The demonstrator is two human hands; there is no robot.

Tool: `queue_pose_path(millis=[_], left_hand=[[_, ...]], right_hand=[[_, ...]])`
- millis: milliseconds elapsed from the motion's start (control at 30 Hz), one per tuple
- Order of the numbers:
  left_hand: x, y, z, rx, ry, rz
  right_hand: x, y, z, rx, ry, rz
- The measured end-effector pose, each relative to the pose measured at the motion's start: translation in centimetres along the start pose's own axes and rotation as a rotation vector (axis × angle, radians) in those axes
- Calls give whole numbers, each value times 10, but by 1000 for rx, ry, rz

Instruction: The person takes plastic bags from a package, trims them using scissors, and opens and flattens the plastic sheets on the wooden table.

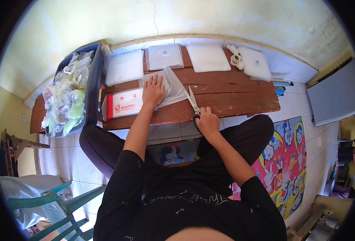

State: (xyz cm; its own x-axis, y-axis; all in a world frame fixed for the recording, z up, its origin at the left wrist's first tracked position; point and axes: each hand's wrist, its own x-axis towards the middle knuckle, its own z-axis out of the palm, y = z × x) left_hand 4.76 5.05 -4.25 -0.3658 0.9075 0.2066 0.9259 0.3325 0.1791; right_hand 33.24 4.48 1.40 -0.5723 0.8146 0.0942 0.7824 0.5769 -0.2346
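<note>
My left hand point(153, 90) lies flat, fingers stretched out, on a clear plastic sheet or bag point(172, 84). Under and beside it is a white packet point(125, 105) with a red end and the printed word "BAWANG". My right hand point(208, 122) is closed around the dark handles of a pair of scissors point(194, 102) at the table's front edge. The blades point up and away from me, slightly apart, beside the edge of the clear plastic. All of these are on a brown wooden table point(233, 96).
Stacks of clear plastic bags point(125, 68) line the back of the table, with a white roll point(236, 58) at right. A dark bin point(96, 88) full of plastic scraps point(67, 92) stands left. A green chair point(69, 205) is at lower left, a cartoon mat point(286, 168) on the floor.
</note>
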Motion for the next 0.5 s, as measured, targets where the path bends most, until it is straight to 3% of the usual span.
queue_pose_path(millis=[500], left_hand=[[0,0,0,32,20,20]], right_hand=[[14,-1,1,-17,-9,-9]])
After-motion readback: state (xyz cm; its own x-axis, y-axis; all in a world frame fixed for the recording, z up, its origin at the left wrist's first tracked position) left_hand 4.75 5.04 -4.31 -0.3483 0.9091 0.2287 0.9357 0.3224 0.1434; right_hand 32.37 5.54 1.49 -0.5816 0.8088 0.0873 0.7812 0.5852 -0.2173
